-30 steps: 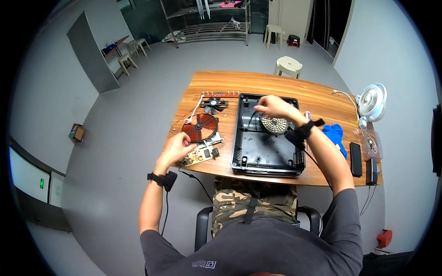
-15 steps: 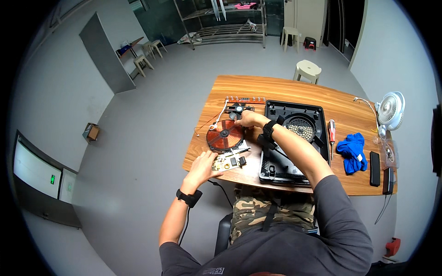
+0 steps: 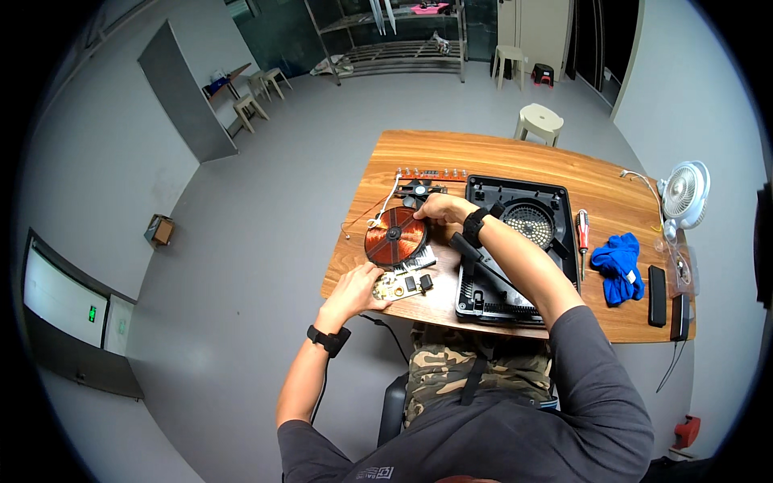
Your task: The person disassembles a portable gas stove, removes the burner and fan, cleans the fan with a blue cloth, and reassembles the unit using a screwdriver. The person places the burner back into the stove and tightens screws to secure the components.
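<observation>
My left hand (image 3: 355, 287) grips the left end of a pale circuit board (image 3: 403, 285) near the table's front left edge. The board carries black blocks and a finned metal heatsink (image 3: 420, 259). Just beyond it is a round copper induction coil (image 3: 395, 236) with black spokes, a white lead at its far left. My right hand (image 3: 442, 209) pinches the coil's far right rim; the fingertips are partly hidden. Past that hand lie a small black fan (image 3: 419, 190) and a narrow reddish board (image 3: 431, 173). Under my right forearm is the open black cooker housing (image 3: 515, 187).
Right of the housing lie a red-handled screwdriver (image 3: 582, 241), a crumpled blue cloth (image 3: 618, 268) and a black oblong case (image 3: 657, 296). A white fan (image 3: 685, 195) stands at the table's right edge, by a clear tray (image 3: 683, 270). A stool (image 3: 539, 123) is behind the table.
My right fingers have shifted slightly down onto the coil's rim. The coil has moved a little and its copper windings catch the light differently. My left hand stays at the circuit board.
</observation>
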A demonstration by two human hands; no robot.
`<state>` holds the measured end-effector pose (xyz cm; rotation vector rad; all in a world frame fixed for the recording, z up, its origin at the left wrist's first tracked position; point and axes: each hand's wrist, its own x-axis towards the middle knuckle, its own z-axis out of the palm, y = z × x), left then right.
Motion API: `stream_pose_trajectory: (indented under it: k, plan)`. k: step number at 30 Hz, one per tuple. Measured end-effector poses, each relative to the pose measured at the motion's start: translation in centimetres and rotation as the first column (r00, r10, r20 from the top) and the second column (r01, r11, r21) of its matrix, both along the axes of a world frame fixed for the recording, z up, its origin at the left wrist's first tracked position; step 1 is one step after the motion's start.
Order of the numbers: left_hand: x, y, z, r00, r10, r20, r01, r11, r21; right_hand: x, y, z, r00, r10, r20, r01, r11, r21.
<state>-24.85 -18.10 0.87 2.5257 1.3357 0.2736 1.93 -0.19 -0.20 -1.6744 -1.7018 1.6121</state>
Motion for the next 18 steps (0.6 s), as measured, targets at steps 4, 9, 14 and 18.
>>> stream_pose_trajectory:
  k: [4, 9, 14, 18]
  plan:
    - [-0.3, 0.4, -0.4, 1.0, -0.014, -0.022, 0.016, 0.999, 0.049, 0.6, -0.9, 1.6, 0.997, -0.036, -0.07, 0.03, 0.996, -0.083]
    - [-0.2, -0.1, 0.3, 1.0, -0.024, 0.012, 0.023, 0.993, 0.114, 1.3, -3.6, 4.0, 0.987, -0.078, -0.138, 0.068, 0.995, -0.071]
    - [0.3, -0.4, 1.2, 0.995, -0.046, 0.088, 0.032, 0.988, 0.153, 1.9, -4.1, 4.0, 0.959, -0.202, -0.198, 0.197, 0.979, -0.046]
    - [1.0, -0.7, 2.0, 0.996, -0.056, 0.073, 0.046, 0.99, 0.132, 3.9, -4.1, 3.9, 0.905, -0.277, -0.322, 0.254, 0.961, -0.114]
